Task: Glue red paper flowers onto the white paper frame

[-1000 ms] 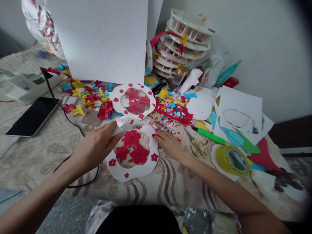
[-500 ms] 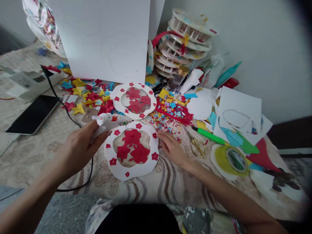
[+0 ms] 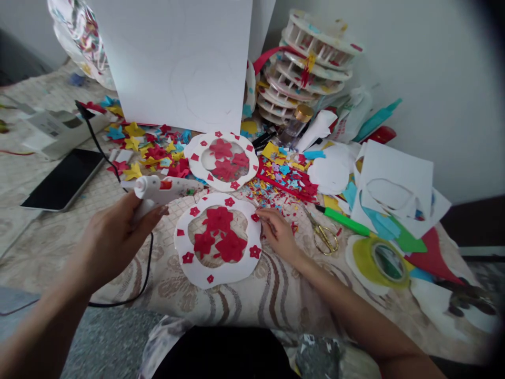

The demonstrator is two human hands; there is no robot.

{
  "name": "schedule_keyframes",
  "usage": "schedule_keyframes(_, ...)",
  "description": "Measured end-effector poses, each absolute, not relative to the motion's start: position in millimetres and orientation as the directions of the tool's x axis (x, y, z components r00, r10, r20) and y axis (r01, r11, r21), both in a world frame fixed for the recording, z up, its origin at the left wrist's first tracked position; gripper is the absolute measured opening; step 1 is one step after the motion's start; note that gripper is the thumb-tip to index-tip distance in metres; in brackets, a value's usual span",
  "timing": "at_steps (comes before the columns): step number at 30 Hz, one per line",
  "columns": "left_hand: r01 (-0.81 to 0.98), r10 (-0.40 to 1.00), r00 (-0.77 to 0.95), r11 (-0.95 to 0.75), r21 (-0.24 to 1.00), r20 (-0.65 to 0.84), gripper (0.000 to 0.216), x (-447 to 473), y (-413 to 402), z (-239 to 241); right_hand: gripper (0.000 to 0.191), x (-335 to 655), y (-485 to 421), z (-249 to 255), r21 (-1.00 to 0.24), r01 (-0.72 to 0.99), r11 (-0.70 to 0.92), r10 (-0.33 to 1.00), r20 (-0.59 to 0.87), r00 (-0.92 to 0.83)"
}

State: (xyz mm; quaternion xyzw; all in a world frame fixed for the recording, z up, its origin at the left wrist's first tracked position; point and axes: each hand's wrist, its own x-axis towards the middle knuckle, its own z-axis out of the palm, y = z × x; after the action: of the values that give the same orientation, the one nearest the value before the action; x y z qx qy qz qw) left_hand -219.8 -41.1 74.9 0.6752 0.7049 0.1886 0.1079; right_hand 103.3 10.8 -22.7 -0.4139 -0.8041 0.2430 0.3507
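Observation:
My left hand [image 3: 112, 239] is wrapped round a white hot glue gun [image 3: 155, 189], whose nozzle points right, over the far left of a scalloped white paper frame [image 3: 226, 278]. Large red paper flowers [image 3: 231, 246] fill the frame's see-through middle, and small red flowers dot its rim. At the right of that rim, my right hand [image 3: 278, 234] has its fingertips pinched on a small red paper flower [image 3: 255, 217]. Just behind lies a second white frame [image 3: 194, 167] with red flowers and squares.
Gold-handled scissors [image 3: 325, 239], a green cutter [image 3: 347, 221] and yellow tape [image 3: 366, 260] lie to the right. Colourful paper scraps [image 3: 286, 176] spread behind. A phone [image 3: 63, 179] is at the left. The black cord [image 3: 148, 273] loops near my left hand. Layered white discs [image 3: 311, 76] stand at the back.
My left hand has drawn the glue gun leftward, away from the near frame. My right fingers have curled closer on the small red flower at the rim. The view has shifted slightly.

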Motion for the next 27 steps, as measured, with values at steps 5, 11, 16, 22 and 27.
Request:
schedule_keyframes(5, 0.883, 0.996, -0.087, 0.074, 0.463, 0.007, 0.028, -212.2, -43.1, 82.5, 0.027, 100.2, 11.4, -15.8, -0.656, 0.553, 0.513, 0.858, 0.367, -0.36)
schedule_keyframes(11, 0.86, 0.999, 0.049, -0.039, 0.509, -0.008, 0.022, -194.5, -39.3, 75.5, 0.017, 99.0, 15.4, -12.0, -0.637, 0.585, 0.502, 0.865, 0.377, -0.331)
schedule_keyframes(16, 0.837, 0.982, 0.186, -0.169, 0.521, 0.021, 0.02, -178.9, -35.9, 61.7, 0.014, 94.6, 18.8, -15.7, -0.603, 0.61, 0.514, 0.858, 0.373, -0.354)
schedule_keyframes(22, 0.826, 0.96, 0.279, -0.235, 0.513, -0.01, 0.016, -161.8, -29.7, 59.0, 0.017, 92.2, 23.3, -13.2, -0.591, 0.615, 0.522, 0.853, 0.364, -0.374)
schedule_keyframes(27, 0.836, 0.95, 0.307, -0.246, 0.491, -0.048, 0.014, -152.2, -26.8, 58.0, 0.023, 96.1, 22.1, -11.2, -0.58, 0.586, 0.566, 0.823, 0.355, -0.444)
